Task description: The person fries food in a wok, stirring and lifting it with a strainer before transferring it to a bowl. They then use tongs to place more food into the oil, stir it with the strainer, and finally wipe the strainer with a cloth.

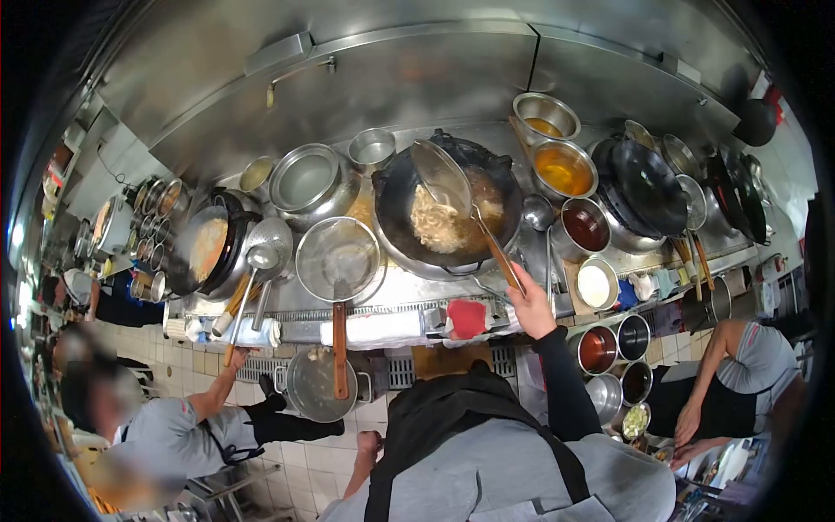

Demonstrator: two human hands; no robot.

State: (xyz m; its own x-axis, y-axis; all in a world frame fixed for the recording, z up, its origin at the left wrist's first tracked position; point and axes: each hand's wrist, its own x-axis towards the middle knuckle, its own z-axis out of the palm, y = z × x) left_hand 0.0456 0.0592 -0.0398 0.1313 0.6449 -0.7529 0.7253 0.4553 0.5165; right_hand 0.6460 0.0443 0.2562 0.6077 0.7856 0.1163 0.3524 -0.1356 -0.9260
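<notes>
My right hand (531, 306) is closed round the wooden handle of a strainer (442, 178). The strainer's bowl is tilted over a large black wok (396, 222), above pale food (435, 219) in brown liquid. My left hand (370, 444) hangs low by my left side, its fingers curled in; what it holds, if anything, is hidden. Left of the wok, a round mesh strainer (338, 259) with a wooden handle rests over the counter edge. A ladle (537, 211) lies right of the wok.
Bowls of yellow liquid (564, 169) and pots of red sauce (584, 224) stand right of the wok. A co-worker (174, 426) at the left holds a ladle (262, 257). Another person's arm (706, 374) is at the right. Below the counter is a pot (304, 396).
</notes>
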